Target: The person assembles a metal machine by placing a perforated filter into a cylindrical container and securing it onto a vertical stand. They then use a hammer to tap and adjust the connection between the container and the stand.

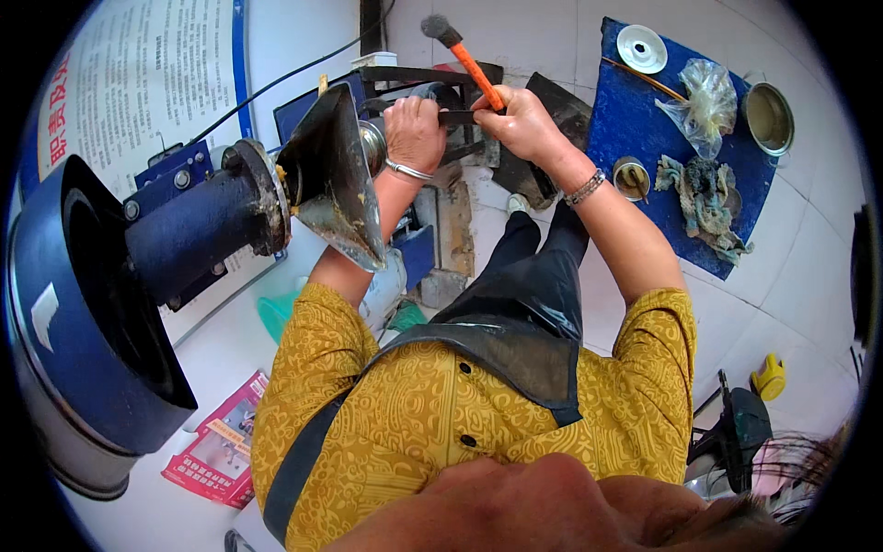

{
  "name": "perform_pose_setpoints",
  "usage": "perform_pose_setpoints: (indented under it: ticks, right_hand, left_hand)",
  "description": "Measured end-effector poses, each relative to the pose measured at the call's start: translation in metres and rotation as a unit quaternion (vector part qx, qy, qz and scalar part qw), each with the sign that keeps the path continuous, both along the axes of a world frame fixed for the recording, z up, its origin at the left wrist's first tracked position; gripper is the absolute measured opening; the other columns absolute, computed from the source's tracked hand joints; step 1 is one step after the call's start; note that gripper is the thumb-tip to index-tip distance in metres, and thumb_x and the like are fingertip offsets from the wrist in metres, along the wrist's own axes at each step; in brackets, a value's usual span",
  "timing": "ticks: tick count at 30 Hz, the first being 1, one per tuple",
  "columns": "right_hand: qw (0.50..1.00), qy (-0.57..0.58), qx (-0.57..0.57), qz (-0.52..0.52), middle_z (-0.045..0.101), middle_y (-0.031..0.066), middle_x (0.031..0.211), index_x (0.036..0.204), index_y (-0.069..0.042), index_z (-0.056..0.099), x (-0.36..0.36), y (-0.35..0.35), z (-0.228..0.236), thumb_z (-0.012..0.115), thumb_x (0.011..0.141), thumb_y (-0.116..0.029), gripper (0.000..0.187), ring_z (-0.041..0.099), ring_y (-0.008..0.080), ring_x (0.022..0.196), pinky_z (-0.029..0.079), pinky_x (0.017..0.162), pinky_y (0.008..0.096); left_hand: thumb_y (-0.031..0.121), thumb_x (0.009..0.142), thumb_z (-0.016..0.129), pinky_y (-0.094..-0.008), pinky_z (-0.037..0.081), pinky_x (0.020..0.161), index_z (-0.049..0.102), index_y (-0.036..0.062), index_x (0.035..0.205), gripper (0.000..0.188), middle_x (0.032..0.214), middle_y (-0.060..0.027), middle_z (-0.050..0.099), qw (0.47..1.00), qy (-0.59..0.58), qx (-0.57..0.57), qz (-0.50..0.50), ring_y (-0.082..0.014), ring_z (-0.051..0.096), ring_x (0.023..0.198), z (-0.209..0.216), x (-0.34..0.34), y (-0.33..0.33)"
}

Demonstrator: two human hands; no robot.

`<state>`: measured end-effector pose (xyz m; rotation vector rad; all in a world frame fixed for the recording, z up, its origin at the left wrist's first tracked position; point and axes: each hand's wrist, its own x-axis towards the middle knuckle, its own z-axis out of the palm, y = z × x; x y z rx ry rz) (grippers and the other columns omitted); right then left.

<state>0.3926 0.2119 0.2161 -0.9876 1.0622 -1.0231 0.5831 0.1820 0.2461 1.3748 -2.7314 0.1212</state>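
Note:
My right hand [526, 127] is closed around the orange handle of a hammer [478, 75], whose dark, worn head points up and to the left. My left hand [414, 135] is a closed fist beside a dark metal funnel [338, 175] on the blue machine. A dark flat bar [457, 118] spans the short gap between my two hands; its ends are hidden by the fingers. Behind the hands, dark metal parts [432, 75] of low equipment show in part.
The blue machine's thick pipe [198, 235] and large round housing [92, 368] fill the left side. On the right, a blue table [635, 120] holds a white lid-like dish [642, 49], a plastic bag [704, 106], a metal pot [769, 118], a cup [630, 178] and a dirty rag [704, 202].

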Motion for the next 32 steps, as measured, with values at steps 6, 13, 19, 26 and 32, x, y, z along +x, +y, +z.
perform_pose_setpoints:
  ticks: [6,13,19,26,32]
  right_hand:
    - [0.998,0.042,-0.033,0.033,0.053,0.0016,0.061,0.087,0.003,0.061,-0.005,-0.015,0.010,0.062,0.079,-0.012,0.017,0.048,0.0074,0.056,0.041,0.052,0.0256]
    - [0.996,0.067,0.005,0.064,0.062,0.0179,0.072,0.086,0.002,0.061,-0.011,-0.006,0.016,0.062,0.077,-0.016,0.021,0.062,0.0252,0.066,0.048,0.064,0.0333]
    - [0.998,0.057,-0.001,0.035,0.055,0.0119,0.066,0.091,0.001,0.061,0.010,0.046,0.006,0.062,0.080,-0.009,0.015,0.053,0.0118,0.062,0.045,0.059,0.0294]
    - [0.995,0.054,0.050,0.073,0.056,0.0196,0.069,0.090,-0.003,0.058,0.042,0.095,-0.001,0.061,0.078,-0.011,0.014,0.058,0.0322,0.061,0.046,0.059,0.0360]
    - [0.993,0.050,0.090,0.052,0.059,0.0162,0.071,0.095,-0.003,0.062,0.039,0.090,0.003,0.064,0.077,-0.015,0.022,0.058,0.0241,0.063,0.046,0.062,0.0347]
  left_hand:
    - [0.012,0.071,0.063,-0.0425,0.035,0.069,0.050,0.0066,0.080,0.017,0.080,-0.0125,0.048,0.999,0.017,0.010,0.036,-0.0325,0.048,0.080,0.008,-0.003,0.000]
    - [0.017,0.074,0.063,-0.0420,0.035,0.068,0.048,0.0083,0.075,0.017,0.076,-0.0106,0.046,0.999,0.024,0.020,0.036,-0.0304,0.047,0.076,0.004,-0.002,0.005]
    - [0.017,0.072,0.063,-0.0422,0.036,0.069,0.050,0.0080,0.075,0.017,0.078,-0.0109,0.045,0.996,0.004,0.093,0.004,-0.0295,0.047,0.078,0.008,0.006,0.028]
    - [0.021,0.061,0.067,-0.0395,0.041,0.066,0.061,0.0098,0.069,0.015,0.076,-0.0091,0.058,0.955,-0.116,0.260,-0.084,-0.0295,0.058,0.076,0.028,0.015,0.025]
    - [0.027,0.063,0.073,-0.0390,0.040,0.067,0.062,0.0098,0.070,0.022,0.073,-0.0082,0.061,0.979,-0.059,0.176,-0.081,-0.0292,0.057,0.072,0.010,0.028,0.034]
